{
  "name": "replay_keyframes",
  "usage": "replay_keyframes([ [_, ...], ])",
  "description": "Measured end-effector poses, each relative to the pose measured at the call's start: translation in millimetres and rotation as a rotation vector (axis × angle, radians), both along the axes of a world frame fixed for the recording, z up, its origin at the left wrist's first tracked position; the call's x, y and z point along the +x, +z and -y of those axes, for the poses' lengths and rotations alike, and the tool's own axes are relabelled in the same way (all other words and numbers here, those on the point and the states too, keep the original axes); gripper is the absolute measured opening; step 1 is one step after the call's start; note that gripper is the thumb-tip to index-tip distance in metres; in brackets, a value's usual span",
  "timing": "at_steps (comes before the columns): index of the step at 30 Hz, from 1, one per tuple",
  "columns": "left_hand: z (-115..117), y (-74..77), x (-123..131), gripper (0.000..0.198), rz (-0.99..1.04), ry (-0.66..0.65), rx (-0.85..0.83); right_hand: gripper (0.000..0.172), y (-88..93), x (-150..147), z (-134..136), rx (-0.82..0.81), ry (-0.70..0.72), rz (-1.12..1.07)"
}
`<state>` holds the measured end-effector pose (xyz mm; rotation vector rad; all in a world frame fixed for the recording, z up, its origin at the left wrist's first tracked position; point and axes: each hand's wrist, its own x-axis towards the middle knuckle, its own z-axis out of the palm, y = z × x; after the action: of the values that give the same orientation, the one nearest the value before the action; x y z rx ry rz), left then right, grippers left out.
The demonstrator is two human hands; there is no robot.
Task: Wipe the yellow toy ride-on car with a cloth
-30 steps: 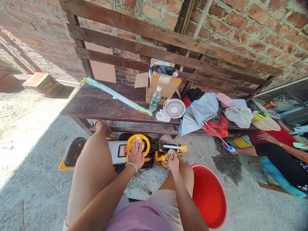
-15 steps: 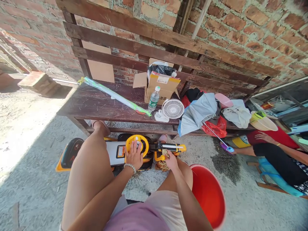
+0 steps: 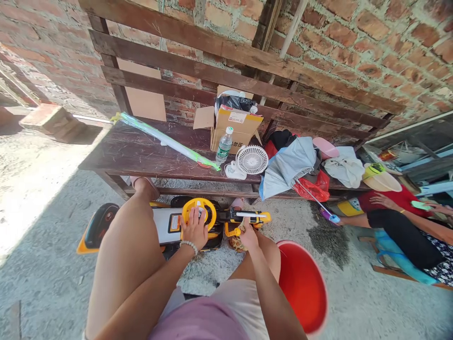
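A yellow and black toy vehicle with a grey body (image 3: 160, 222) lies between my legs. My left hand (image 3: 195, 229) rests on its yellow steering wheel (image 3: 214, 212), fingers spread over the hub. My right hand (image 3: 248, 236) is closed on a small patterned cloth at the vehicle's right part, next to a yellow handle (image 3: 230, 232). Part of the cloth is hidden by the fingers. Below that handle is a brown patterned thing (image 3: 237, 243) that I cannot make out fully.
A red bucket (image 3: 304, 288) stands by my right knee. The dark wooden bench (image 3: 141, 153) holds a cardboard box (image 3: 235, 130), a bottle (image 3: 224, 145), a white fan (image 3: 252, 159) and a folded umbrella (image 3: 288, 167). A seated person's legs (image 3: 399, 231) are at the right.
The whole view has shifted slightly. My right hand has moved a little over the toy's yellow handle, with the cloth lower in it. The other person's hand with a light green object shows more at the right.
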<state>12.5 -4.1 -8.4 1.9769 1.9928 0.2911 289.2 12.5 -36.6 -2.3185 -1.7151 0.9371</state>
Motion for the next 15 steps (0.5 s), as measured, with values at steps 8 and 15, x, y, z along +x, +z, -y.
replay_keyframes([
  [8, 1, 0.8, -1, 0.067, 0.041, 0.0, 0.015, 0.052, 34.9, 46, 1, 0.22, -0.03, -0.014],
  [15, 1, -6.0, 1, 0.068, 0.032, 0.011, 0.043, 0.063, 94.2, 98, -73, 0.641, -0.29, -0.169],
])
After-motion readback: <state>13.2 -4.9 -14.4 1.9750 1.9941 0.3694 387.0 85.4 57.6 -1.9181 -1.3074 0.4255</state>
